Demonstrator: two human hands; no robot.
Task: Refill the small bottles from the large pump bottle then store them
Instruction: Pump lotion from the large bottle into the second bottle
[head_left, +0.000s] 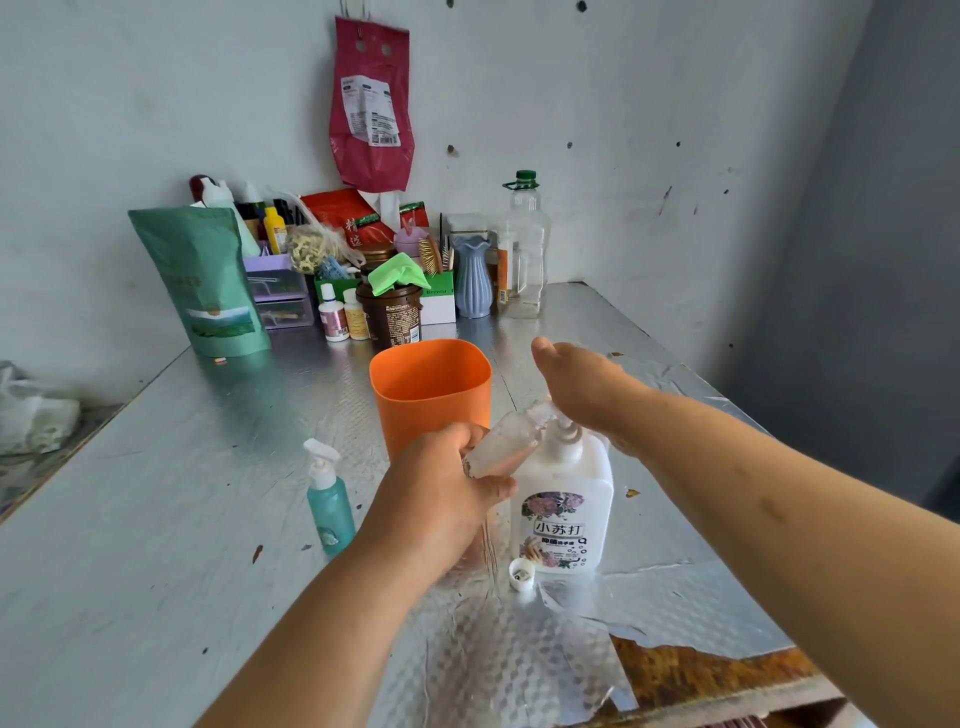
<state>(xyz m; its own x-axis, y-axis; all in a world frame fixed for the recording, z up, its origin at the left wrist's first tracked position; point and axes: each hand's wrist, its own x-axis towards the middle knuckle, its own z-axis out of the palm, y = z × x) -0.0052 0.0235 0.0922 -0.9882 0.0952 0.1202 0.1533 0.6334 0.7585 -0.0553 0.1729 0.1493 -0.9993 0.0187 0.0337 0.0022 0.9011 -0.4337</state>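
White and labelled with flowers, the large pump bottle stands on the foil-covered table. The right hand lies over its pump head, palm down, fingers straight and gripping nothing. Just left of the pump bottle, the left hand has its fingers curled round a small clear bottle, which it holds tilted, neck up against the pump spout. A small white cap lies on the table touching or nearly touching the pump bottle's near left corner. A teal spray bottle stands upright farther left of the pump bottle, beyond the left hand. An orange plastic tub stands just behind the pump bottle, to its left
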